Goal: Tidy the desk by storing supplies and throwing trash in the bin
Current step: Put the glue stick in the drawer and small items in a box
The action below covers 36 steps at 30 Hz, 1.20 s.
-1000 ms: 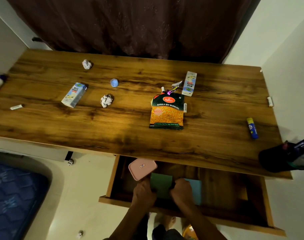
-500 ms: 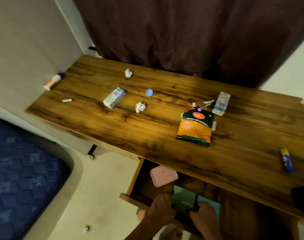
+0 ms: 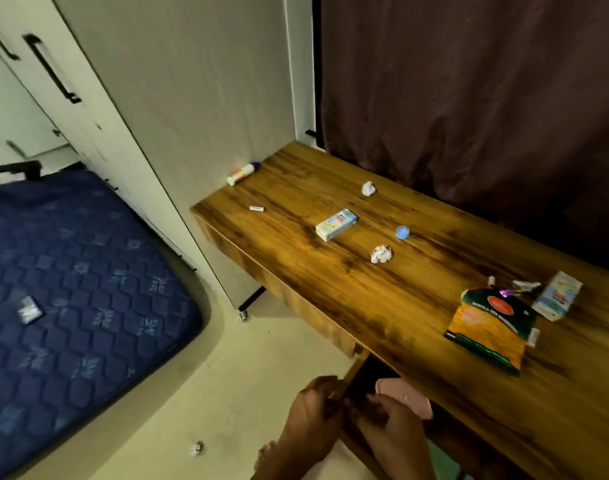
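Desk drawer [image 3: 356, 370] sits open at the bottom centre of the frame with a pink box [image 3: 405, 398] lying inside, and both hands are down there: the left hand [image 3: 313, 420] is curled round the drawer's front edge, while I can't tell what the blurry right hand [image 3: 393, 424] is grasping, if anything. Biggest risk I'd guess is pinched fingers if that drawer gets shoved shut. Meanwhile the snack packet [image 3: 492, 327], milk carton [image 3: 336, 224] and crumpled paper [image 3: 381, 253] still litter the desk [image 3: 296, 271] mid-right.

navy patterned mattress [image 3: 71, 271], maroon curtain [image 3: 469, 98]
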Tool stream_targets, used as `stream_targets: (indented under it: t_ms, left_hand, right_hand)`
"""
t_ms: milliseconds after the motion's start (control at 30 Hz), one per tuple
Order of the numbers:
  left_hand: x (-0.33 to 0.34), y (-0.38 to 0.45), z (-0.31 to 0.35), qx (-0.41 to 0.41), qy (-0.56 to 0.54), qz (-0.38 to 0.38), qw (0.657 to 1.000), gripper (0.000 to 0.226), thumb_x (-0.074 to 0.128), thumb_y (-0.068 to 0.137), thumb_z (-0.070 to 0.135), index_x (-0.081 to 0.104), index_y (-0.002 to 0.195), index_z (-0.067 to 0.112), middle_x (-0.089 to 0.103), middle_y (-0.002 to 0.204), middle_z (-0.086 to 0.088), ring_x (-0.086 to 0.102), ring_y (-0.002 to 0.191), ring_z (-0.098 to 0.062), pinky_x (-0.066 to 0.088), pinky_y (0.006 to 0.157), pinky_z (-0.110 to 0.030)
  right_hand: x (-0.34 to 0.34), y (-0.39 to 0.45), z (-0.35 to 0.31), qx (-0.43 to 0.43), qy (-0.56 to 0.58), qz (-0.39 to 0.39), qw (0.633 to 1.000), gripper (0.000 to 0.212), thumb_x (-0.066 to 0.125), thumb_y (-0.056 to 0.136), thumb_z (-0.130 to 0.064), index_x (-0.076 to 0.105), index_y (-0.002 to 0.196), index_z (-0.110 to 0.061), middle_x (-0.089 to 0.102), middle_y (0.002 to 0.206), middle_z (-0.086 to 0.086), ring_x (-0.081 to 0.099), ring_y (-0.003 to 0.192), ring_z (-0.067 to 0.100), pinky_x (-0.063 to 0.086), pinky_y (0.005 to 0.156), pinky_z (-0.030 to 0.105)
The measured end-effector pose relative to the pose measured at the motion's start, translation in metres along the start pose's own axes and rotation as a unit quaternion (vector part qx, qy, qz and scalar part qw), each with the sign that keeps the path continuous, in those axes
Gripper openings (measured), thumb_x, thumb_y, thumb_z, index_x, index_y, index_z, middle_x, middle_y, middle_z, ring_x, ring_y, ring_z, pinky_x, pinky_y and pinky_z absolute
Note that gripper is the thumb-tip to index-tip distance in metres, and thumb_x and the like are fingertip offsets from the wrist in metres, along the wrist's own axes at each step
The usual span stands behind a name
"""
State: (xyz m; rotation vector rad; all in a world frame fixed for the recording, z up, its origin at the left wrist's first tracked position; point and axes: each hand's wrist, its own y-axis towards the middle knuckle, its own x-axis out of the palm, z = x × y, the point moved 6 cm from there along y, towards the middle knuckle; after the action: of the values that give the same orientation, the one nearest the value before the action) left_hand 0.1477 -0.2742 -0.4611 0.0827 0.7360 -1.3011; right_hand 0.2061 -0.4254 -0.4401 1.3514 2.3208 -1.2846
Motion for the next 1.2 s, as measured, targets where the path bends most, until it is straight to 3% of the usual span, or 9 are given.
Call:
stream_targets:
  t_ms: [67,133,167,333,467,633,967,1100,1200]
  left_hand:
    - [-0.032,0.001,-0.008,-0.014,-0.051,0.040,0.998,0.047,0.059,0.093,0.037,0.057,0.140,0.037,0.057,0.140,0.017,0.068,0.105,0.002,0.057,0.091,-0.023]
    - [-0.064,0.003,-0.016,-0.020,-0.085,0.080,0.993,0.050,0.060,0.097,0.043,0.049,0.146,0.040,0.054,0.138,0.022,0.069,0.103,0.002,0.056,0.084,-0.014]
    - [-0.080,0.006,-0.021,-0.020,-0.103,0.099,0.990,0.050,0.059,0.098,0.045,0.047,0.146,0.041,0.054,0.136,0.023,0.069,0.104,0.001,0.054,0.082,-0.012]
    - [-0.168,0.035,-0.056,-0.032,-0.164,0.111,0.980,0.042,0.062,0.098,0.042,0.053,0.138,0.042,0.068,0.121,0.018,0.071,0.091,0.003,0.055,0.075,-0.013]
    - [-0.241,0.067,-0.088,-0.040,-0.181,0.107,0.977,0.040,0.061,0.099,0.038,0.056,0.139,0.035,0.071,0.112,0.017,0.073,0.085,0.001,0.057,0.079,-0.021]
    - [-0.306,0.103,-0.118,-0.081,-0.224,0.102,0.966,0.042,0.062,0.099,0.040,0.058,0.139,0.027,0.073,0.111,0.011,0.074,0.086,-0.001,0.059,0.082,-0.027]
    - [-0.363,0.210,-0.128,-0.108,-0.283,0.083,0.949,0.035,0.063,0.099,0.038,0.067,0.129,0.020,0.075,0.112,0.004,0.075,0.090,-0.008,0.060,0.082,-0.034]
    - [-0.386,0.272,-0.128,-0.116,-0.326,0.110,0.932,0.026,0.062,0.099,0.034,0.070,0.118,0.018,0.078,0.106,0.001,0.076,0.093,-0.015,0.061,0.085,-0.037]
    - [-0.402,0.318,-0.130,-0.162,-0.382,0.151,0.897,0.018,0.062,0.100,0.028,0.071,0.111,0.017,0.080,0.100,-0.001,0.077,0.093,-0.019,0.060,0.077,-0.031]
  right_hand:
    - [0.014,-0.002,-0.034,-0.023,0.015,0.000,1.000,0.026,0.076,0.083,-0.048,0.066,0.104,-0.037,0.066,0.092,-0.019,0.062,0.103,0.009,0.053,0.089,0.025]
    - [0.031,-0.003,-0.065,-0.032,0.039,-0.002,0.999,0.037,0.075,0.085,-0.046,0.065,0.118,-0.031,0.067,0.104,-0.012,0.060,0.096,0.005,0.045,0.059,0.008]
    - [0.041,-0.001,-0.080,-0.037,0.038,-0.003,0.999,0.042,0.074,0.086,-0.048,0.064,0.122,-0.029,0.066,0.108,-0.011,0.059,0.093,0.003,0.041,0.051,0.005]
    - [0.094,0.020,-0.161,-0.060,0.012,0.023,0.998,0.052,0.063,0.083,-0.068,0.064,0.120,-0.033,0.065,0.106,-0.016,0.053,0.083,-0.006,0.036,0.061,0.006]
    - [0.138,0.047,-0.223,-0.070,0.042,0.035,0.996,0.055,0.062,0.077,-0.076,0.068,0.112,-0.035,0.069,0.099,-0.018,0.065,0.090,0.002,0.059,0.078,0.025]
    - [0.169,0.072,-0.278,-0.066,0.084,0.021,0.994,0.034,0.064,0.086,-0.062,0.072,0.092,-0.029,0.074,0.087,-0.010,0.070,0.084,0.009,0.064,0.074,0.032]
    - [0.173,0.185,-0.351,-0.068,0.136,0.003,0.988,0.020,0.075,0.085,-0.046,0.074,0.100,-0.033,0.075,0.098,-0.010,0.071,0.094,0.013,0.063,0.081,0.039]
    - [0.172,0.253,-0.393,-0.077,0.192,-0.009,0.978,0.013,0.076,0.088,-0.024,0.076,0.100,-0.020,0.075,0.102,0.001,0.070,0.099,0.019,0.062,0.079,0.033]
    - [0.163,0.307,-0.431,-0.052,0.230,-0.027,0.971,0.011,0.073,0.091,-0.017,0.077,0.100,-0.013,0.076,0.097,0.006,0.072,0.091,0.020,0.058,0.064,0.023]
